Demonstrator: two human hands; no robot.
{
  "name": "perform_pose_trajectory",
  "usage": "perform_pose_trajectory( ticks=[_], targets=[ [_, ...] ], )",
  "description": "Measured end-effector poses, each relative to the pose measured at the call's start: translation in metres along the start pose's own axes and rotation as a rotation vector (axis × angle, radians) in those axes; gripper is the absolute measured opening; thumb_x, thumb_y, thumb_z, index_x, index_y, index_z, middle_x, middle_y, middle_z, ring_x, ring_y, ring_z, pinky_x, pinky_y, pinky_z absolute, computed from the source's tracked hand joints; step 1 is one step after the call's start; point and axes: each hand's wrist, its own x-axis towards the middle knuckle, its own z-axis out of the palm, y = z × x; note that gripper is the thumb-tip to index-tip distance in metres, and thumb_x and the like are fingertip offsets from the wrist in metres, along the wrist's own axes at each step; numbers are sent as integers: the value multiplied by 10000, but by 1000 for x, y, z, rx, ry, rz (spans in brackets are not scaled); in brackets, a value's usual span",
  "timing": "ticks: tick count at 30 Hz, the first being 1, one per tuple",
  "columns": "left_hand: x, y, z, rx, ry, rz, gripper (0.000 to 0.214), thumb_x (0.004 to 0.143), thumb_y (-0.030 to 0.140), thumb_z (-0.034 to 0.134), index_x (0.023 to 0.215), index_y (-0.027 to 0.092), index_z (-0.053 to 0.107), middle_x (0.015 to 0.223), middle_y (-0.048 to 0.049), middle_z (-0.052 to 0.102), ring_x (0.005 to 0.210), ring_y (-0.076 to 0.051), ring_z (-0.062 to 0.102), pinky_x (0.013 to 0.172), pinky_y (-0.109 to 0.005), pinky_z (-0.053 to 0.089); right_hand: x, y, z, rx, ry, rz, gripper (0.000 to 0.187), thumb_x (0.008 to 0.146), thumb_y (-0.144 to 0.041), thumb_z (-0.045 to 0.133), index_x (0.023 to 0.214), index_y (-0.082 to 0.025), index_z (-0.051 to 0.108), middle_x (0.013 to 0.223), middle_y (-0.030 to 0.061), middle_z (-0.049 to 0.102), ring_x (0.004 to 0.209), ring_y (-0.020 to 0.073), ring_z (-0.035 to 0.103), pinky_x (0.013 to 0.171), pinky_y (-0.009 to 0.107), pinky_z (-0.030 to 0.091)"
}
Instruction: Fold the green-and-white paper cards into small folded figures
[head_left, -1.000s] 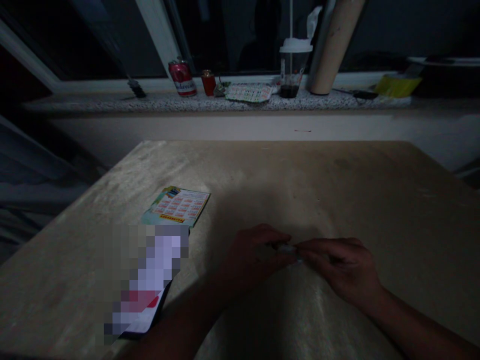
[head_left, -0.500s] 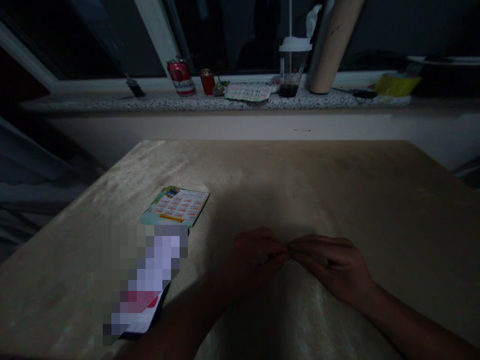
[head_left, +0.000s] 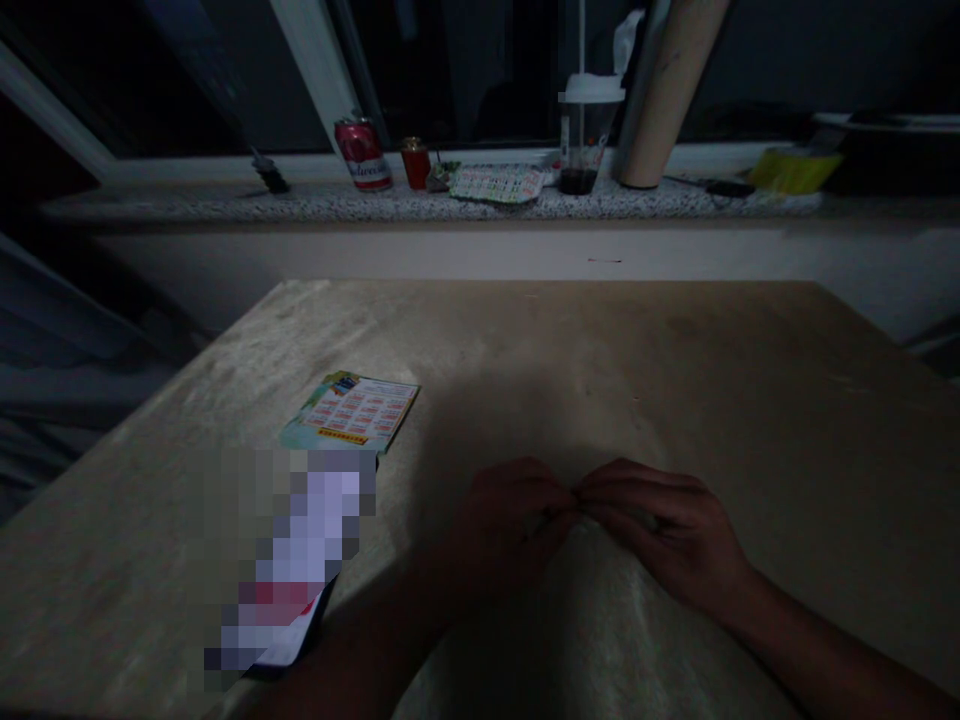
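Note:
Over the near middle of the table (head_left: 712, 400), my left hand (head_left: 517, 515) and my right hand (head_left: 664, 525) meet at the fingertips. Both are closed in a pinch, thumb against fingers. Whatever they hold between them, if anything, is too small and dark to make out. To the left of my left hand lies a colourful printed card (head_left: 360, 412) with rows of red and white boxes. Nearer to me, beside my left forearm, is a phone-like device (head_left: 285, 645) with a lit screen, mostly blurred by blocks.
A stone windowsill (head_left: 315, 208) runs behind the table. On it stand a red beer can (head_left: 364, 155), an orange-red lighter-like container (head_left: 415, 163), a patterned packet (head_left: 496, 183), a lidded cup with a straw (head_left: 581, 135), a cardboard tube (head_left: 667, 100) and a yellow roll (head_left: 795, 170).
My right hand's fingers have shifted very slightly, the upper ones rising a little. Both hands stay joined at the fingertips in the same place.

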Motion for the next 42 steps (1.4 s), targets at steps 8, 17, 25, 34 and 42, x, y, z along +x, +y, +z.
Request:
perform_pose_trajectory(
  ticks=[8,17,25,34,42],
  targets=[
    [0,0,0,31,-49,15,135,959,225,650,924,170,769,839,-48,797,750,-156,728,704,-259,564,-1,-1,-2,85,69,141,101,911,-190,716,876,-239,797,961,55,732,846,167,712,712,265,592],
    [1,2,-4,-22,-122,-117,144,940,286,686,934,168,769,851,-38,792,754,-153,736,704,-257,550,2,0,-1,225,58,231,149,924,-270,709,806,-222,785,888,46,690,786,156,685,688,266,559],
    [-1,-1,-7,62,-135,-30,269,1011,325,584,888,177,773,715,-14,754,616,-123,681,600,-233,485,2,3,-2,224,44,235,137,931,-312,703,875,-217,785,933,69,723,847,189,707,735,308,600],
    [-2,-2,-6,61,-143,-64,215,992,297,610,937,186,786,797,-22,794,670,-136,723,643,-233,515,0,5,-3,67,8,53,179,875,-184,765,1030,-261,811,1002,63,763,882,192,748,731,294,620],
    [1,2,-6,-53,-106,-278,155,899,308,724,912,182,813,791,-31,805,666,-156,737,635,-242,527,3,2,-5,106,62,75,107,884,-176,748,928,-243,819,886,53,777,777,177,745,663,278,605]
  ],
)
